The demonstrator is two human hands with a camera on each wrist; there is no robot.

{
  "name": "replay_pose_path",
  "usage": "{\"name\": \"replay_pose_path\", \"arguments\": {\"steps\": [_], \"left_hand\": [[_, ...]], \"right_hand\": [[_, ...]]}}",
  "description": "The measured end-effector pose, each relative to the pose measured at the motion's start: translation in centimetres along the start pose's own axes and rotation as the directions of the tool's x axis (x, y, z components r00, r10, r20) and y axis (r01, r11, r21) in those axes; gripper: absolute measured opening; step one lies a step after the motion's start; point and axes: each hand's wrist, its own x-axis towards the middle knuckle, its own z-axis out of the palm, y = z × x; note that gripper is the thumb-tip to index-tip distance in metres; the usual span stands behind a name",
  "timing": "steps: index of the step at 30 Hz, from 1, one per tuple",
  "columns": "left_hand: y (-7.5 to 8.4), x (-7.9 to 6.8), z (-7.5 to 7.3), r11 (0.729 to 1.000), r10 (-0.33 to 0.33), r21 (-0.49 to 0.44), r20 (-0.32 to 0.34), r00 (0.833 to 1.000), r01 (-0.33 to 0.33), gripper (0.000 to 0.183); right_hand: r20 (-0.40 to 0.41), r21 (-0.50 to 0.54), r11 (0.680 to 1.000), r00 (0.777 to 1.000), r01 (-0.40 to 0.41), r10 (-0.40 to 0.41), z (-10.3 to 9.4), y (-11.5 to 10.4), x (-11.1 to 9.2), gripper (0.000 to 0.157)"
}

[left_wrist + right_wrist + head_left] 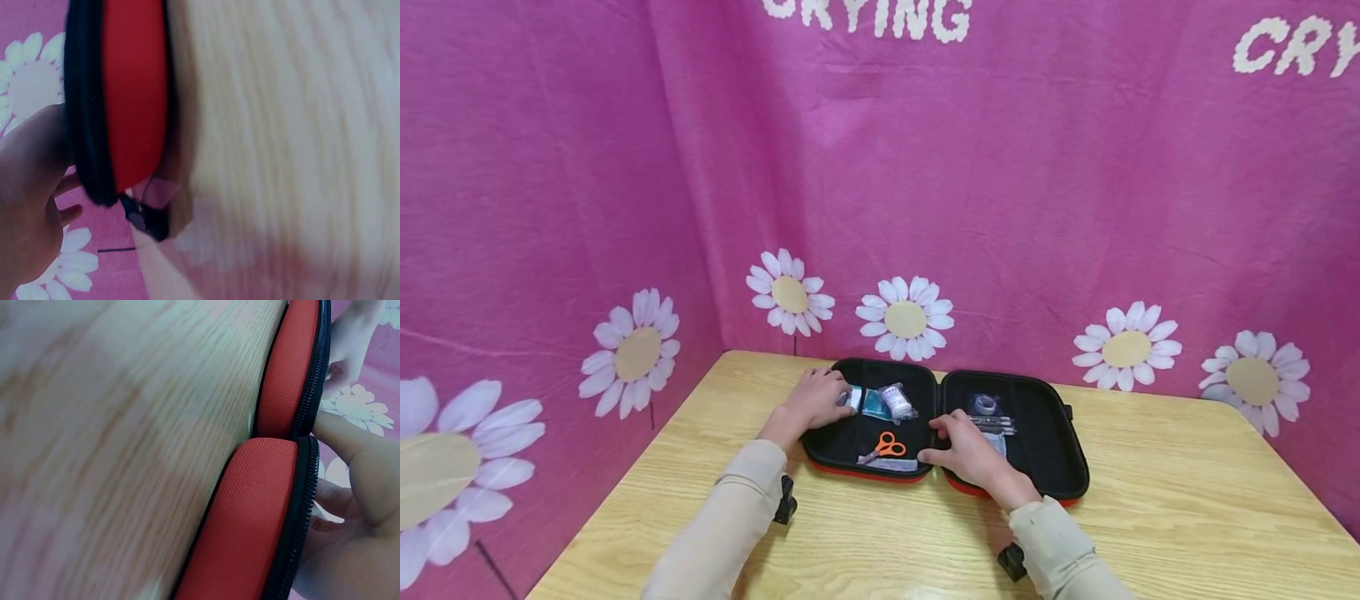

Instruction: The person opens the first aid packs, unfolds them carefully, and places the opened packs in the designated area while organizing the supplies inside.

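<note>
An open zippered case [1051, 442], black inside and red outside, lies spread on the table. Over its left half is my left hand [816, 400], thumb and fingertips right at a small white-and-blue packet [854, 397]; I cannot tell whether they grip it. My right hand [966, 454] hovers by the hinge, fingers loosely bent, its thumb by a flat pale packet [891, 464]. Orange-handled scissors [889, 447] lie above that packet. A wrapped white roll [897, 402] and a teal packet [876, 404] sit farther back. In the right wrist view the case's red side [250, 512] shows.
In the case's right half are a tape roll [987, 405], several slim wrapped items [994, 423] and a pale packet [997, 442], partly behind my right hand. The wooden table [1180, 492] meets a pink flowered cloth [1000, 208] at the back and left.
</note>
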Motion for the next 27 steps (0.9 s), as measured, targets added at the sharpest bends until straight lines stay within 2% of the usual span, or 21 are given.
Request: {"name": "replay_pose_path", "arguments": {"steps": [6, 11, 20, 27], "left_hand": [[-0.5, -0.2, -0.2, 0.998, 0.059, 0.002, -0.003, 0.998, -0.059, 0.028], [-0.3, -0.2, 0.3, 0.996, 0.073, -0.051, -0.021, 0.997, -0.074, 0.025], [1.2, 0.7, 1.0, 0.994, -0.012, -0.108, -0.062, 0.998, 0.005, 0.021], [2.7, 1.6, 1.9, 0.99, -0.089, -0.117, -0.11, 0.99, 0.076, 0.021]], "right_hand": [[-0.008, 0.0, 1.0, 1.0, 0.003, -0.003, -0.1, 0.1, 0.0, 0.054], [-0.01, 0.017, 1.0, 1.0, 0.01, -0.01, 0.0, 0.2, 0.0, 0.054], [-0.016, -0.001, 1.0, 1.0, 0.013, -0.013, 0.0, 0.0, 0.0, 0.053], [-0.017, -0.01, 1.0, 1.0, 0.009, -0.009, -0.1, 0.1, 0.0, 0.053]]}}
